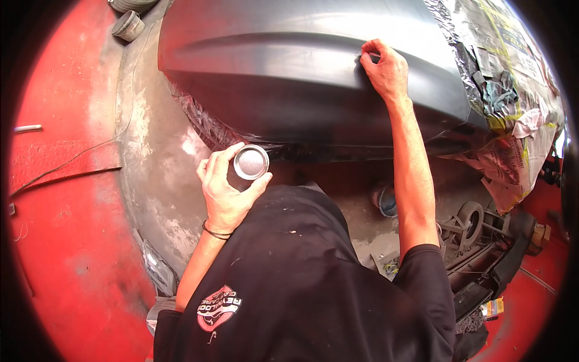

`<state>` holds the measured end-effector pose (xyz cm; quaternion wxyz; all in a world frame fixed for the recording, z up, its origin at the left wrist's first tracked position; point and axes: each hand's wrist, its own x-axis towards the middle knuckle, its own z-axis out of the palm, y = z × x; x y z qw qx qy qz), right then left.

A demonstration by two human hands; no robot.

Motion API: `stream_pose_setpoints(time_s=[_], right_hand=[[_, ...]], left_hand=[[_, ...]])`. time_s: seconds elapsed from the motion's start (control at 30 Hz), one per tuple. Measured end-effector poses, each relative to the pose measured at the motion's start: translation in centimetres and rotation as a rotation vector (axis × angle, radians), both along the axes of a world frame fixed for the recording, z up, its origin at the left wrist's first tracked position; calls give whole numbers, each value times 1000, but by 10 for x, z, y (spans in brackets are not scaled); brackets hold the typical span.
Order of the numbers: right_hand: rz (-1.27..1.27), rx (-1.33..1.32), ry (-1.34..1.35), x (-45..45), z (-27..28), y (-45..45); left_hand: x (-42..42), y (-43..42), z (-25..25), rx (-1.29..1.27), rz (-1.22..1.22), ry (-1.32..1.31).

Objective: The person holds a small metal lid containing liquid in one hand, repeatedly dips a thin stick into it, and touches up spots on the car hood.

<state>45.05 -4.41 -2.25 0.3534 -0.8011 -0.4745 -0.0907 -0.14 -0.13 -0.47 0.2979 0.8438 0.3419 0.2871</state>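
Note:
My left hand is wrapped round a small round metal tin, its silvery top facing up, in front of the car panel's lower edge. A dark, smooth car panel spans the upper middle of the view. On its right part, my right hand touches the surface with thumb and fingers pinched together. Something small and dark seems to sit between those fingers, too hidden to name.
Newspaper and plastic masking covers the car at the right. A bucket stands on the floor below the panel. A floor jack lies at the lower right. A can and a cable are at the left.

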Motion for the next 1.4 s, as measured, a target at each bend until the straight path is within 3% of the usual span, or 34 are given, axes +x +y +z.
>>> stream_pose_setpoints(time_s=[1.4], right_hand=[[-13, -41, -8, -2, 3, 1]], left_hand=[[5, 10, 1, 9, -29, -4]])
